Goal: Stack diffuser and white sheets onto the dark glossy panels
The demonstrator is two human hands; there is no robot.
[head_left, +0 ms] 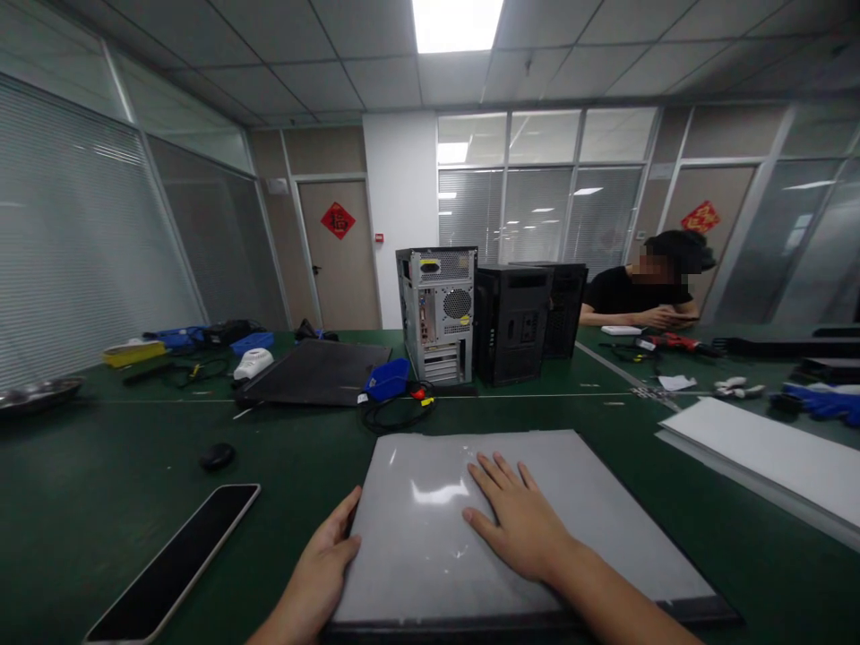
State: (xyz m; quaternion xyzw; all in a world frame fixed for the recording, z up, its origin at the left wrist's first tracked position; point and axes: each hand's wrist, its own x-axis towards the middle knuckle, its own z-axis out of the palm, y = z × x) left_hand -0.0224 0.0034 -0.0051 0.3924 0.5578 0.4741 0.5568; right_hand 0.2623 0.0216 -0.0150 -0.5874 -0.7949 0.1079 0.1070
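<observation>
A large flat grey panel (605, 511) lies on the green table in front of me. My right hand (517, 515) rests flat on top of it, fingers stretched out. My left hand (322, 573) grips the panel's left edge near its front corner, thumb against the rim and fingers curled under, partly hidden. A black phone (175, 564) lies screen up just left of that hand.
Three computer towers (440, 313) stand at mid-table, with a dark panel (315, 372), a blue tray (388, 379) and cables beside them. A black mouse (216, 457) sits at left. White sheets (766, 452) lie at right. A person in black (638, 296) sits at the far right.
</observation>
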